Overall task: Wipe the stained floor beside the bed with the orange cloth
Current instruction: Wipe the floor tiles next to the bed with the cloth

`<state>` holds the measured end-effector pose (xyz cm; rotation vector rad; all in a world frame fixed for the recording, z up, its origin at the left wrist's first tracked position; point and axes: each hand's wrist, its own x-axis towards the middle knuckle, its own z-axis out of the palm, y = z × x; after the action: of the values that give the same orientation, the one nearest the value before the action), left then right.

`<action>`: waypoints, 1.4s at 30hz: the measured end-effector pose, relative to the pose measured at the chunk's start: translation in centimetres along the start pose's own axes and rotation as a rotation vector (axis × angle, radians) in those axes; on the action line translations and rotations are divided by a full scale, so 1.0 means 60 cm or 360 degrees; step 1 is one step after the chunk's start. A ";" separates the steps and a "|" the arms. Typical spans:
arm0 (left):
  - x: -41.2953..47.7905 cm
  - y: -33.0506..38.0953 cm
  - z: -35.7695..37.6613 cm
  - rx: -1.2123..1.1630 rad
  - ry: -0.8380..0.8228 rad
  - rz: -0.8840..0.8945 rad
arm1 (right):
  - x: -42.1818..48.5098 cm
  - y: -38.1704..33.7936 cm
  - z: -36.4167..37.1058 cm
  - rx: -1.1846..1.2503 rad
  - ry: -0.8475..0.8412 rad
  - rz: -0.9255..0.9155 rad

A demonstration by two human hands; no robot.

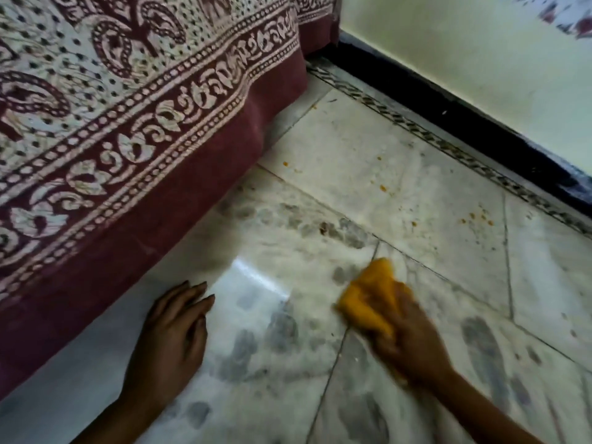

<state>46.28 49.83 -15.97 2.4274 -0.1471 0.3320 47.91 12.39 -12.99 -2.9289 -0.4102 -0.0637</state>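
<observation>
The bed (128, 139), draped in a maroon and cream printed cover, fills the view from 9 to 12 o'clock. Its hem hangs close to the floor, so the strip beside it has to be reached from low down.

The pale marble floor (400, 174) runs from the centre toward 3 and 6 o'clock. At 1 to 2 o'clock it meets a pale wall (464, 59) above a black skirting (448, 107).

At about 7 o'clock the left hand (173, 341) lies flat on the floor just beside the hem. Its fingers (195, 293) are straight and hold nothing. It looks to be a prop that carries the person's weight while they lean in.

At about 5 o'clock the right hand (413, 341) presses down on the orange cloth (368, 299), fingers curled over the bunched fabric. Wadding it this way probably puts more pressure on a small patch. The hand is blurred, which suggests a stroke under way.

Grey smudges (282, 328) lie between the two hands and on toward 6 o'clock. Small orange specks (382, 187) are scattered at 12 to 2 o'clock from the cloth, well apart from it. Judging by these, much of the wiping remains.
</observation>
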 end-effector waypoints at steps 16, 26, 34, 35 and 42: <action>0.026 0.076 0.037 0.0399 -0.0432 0.0193 | -0.038 -0.052 0.026 -0.0058 0.0006 -0.0187; -0.022 0.058 -0.018 0.0407 -0.0473 0.0258 | 0.140 -0.008 0.010 -0.0224 0.0115 0.0770; -0.026 0.057 -0.059 0.0439 -0.0557 0.0015 | 0.028 -0.242 0.060 -0.0013 -0.0099 -0.0362; -0.031 0.053 -0.069 0.0447 -0.0560 -0.0014 | -0.007 -0.224 0.054 -0.0035 -0.0166 -0.0530; -0.064 0.042 -0.126 0.0423 -0.0515 -0.0081 | -0.016 -0.067 0.004 -0.0125 -0.0192 -0.0663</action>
<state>40.61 52.81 -9.91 2.7299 -0.1926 -0.0726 45.87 15.96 -12.56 -2.8786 -1.0522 0.0418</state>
